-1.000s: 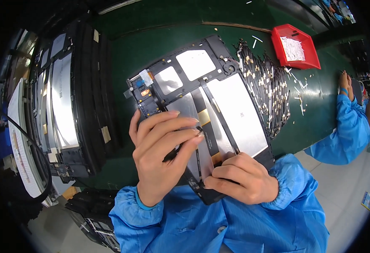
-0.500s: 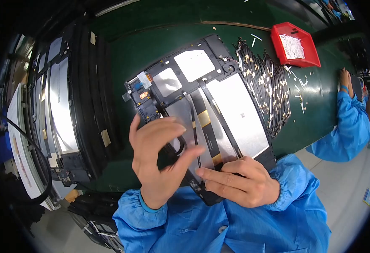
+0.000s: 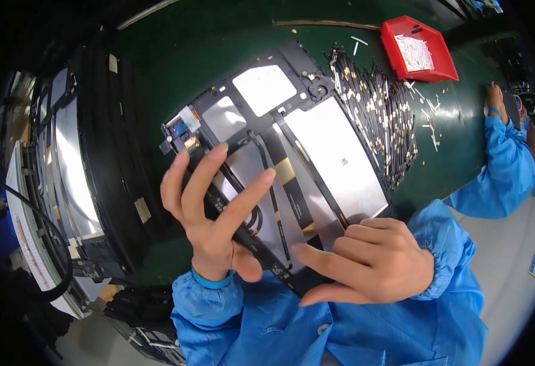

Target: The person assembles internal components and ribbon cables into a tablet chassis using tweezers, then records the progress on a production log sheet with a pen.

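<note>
A black tablet-like device frame (image 3: 311, 63) with silver metal panels lies tilted on the bench in front of me. My left hand (image 3: 215, 222) is spread open over its left edge, holding nothing. Its index fingertip is close to a thin black cable strip (image 3: 278, 213) that runs down the inside of the frame. My right hand (image 3: 371, 259) rests at the near right part, other fingers curled. Its index finger stretches to the lower end of that strip, and the thumb points along the near corner. A wider black flex cable with gold patches (image 3: 286, 171) lies between the silver panels.
Many thin black cables (image 3: 371, 110) lie bundled right of the frame. A red bin (image 3: 441, 64) holds small white strips; more lie scattered nearby. Stacked device frames (image 3: 75, 158) stand at left, with others below (image 3: 139, 323). A co-worker's blue sleeve (image 3: 499, 183) is at right.
My left hand has gone from curved thumb and fingers to a wide spread, farther left. The right hand has moved slightly right, thumb now apart from its index finger. The view has shifted slightly.
</note>
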